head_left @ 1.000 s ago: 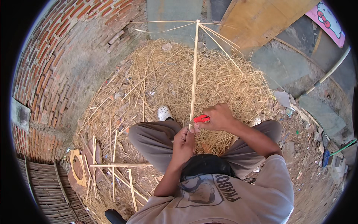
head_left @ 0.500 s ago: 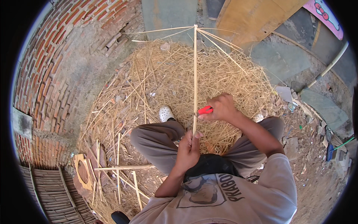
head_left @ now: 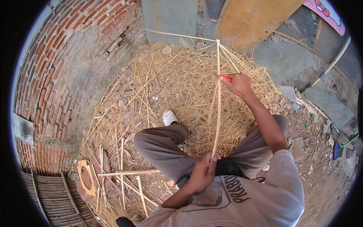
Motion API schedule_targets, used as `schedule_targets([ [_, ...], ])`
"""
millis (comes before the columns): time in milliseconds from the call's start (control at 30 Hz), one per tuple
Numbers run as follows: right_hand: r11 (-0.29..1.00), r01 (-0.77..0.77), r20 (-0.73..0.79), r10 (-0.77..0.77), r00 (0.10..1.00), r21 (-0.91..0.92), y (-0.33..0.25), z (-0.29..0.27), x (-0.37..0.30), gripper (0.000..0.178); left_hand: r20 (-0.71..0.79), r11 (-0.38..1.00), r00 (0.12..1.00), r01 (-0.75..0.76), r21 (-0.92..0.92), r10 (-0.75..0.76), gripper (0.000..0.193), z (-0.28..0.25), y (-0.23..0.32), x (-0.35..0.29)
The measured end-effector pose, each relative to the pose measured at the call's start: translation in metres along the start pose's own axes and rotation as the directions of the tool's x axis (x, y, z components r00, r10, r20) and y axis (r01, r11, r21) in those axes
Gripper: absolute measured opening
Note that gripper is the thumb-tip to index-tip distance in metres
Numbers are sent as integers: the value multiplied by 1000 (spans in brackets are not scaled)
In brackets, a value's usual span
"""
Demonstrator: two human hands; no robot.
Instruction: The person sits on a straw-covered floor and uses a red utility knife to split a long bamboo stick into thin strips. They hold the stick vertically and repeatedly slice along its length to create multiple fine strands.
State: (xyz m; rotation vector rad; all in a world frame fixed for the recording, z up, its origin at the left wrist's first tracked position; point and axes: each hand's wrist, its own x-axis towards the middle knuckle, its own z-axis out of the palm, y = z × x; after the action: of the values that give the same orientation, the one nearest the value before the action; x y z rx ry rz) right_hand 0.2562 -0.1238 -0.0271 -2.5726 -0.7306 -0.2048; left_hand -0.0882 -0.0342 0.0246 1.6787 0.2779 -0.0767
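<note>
My left hand [head_left: 203, 172] is closed round the near end of a long pale bamboo strip [head_left: 218, 117], low in front of my lap. The strip runs away from me, slightly bowed near the hand. At its far end several thin slivers [head_left: 183, 36] fan out to both sides. Further up, my right hand [head_left: 239, 84] grips a red-handled knife [head_left: 225, 78] against the strip, not far below the fanned end. The knife's blade is hardly visible at the strip. A thin sliver stands slightly apart from the strip below the knife.
A heap of shavings [head_left: 181, 83] covers the ground ahead, between a brick wall [head_left: 53, 94] and leaning boards [head_left: 261, 22]. Cut bamboo pieces [head_left: 123, 170] lie at the lower left, beside a wooden piece with a round hole [head_left: 87, 178]. My white clog [head_left: 169, 117] rests at the heap's edge.
My right hand and the knife have moved up along the strip, away from me. My left hand has drawn the near end closer and to the right; the fanned end has shifted right and nearer.
</note>
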Motion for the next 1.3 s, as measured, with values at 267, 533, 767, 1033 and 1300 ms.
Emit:
schedule_targets([
  [267, 888, -438, 62, 434, 899, 139, 68, -2, 35, 86, 184, 998, 981, 56, 7, -57, 17, -19, 2, -44],
  [533, 861, -349, 65, 351, 934, 371, 37, 0, 21, 88, 118, 915, 966, 257, -311, -232, 21, -40, -34, -50],
  [767, 403, -325, 352, 8, 936, 856, -38, -12, -35, 50, 93, 905, 994, 97, -413, -64, 30, -50, -39, -7],
  [1033, 247, -357, 376, -30, 926, 901, -40, -19, -35, 38, 22, 992, 999, 47, -115, -44, 28, -29, -42, 24],
  [1300, 389, -314, 325, 39, 945, 866, -43, -12, -40, 41, -42, 997, 999, -10, -72, 7, 24, -18, -44, 55],
])
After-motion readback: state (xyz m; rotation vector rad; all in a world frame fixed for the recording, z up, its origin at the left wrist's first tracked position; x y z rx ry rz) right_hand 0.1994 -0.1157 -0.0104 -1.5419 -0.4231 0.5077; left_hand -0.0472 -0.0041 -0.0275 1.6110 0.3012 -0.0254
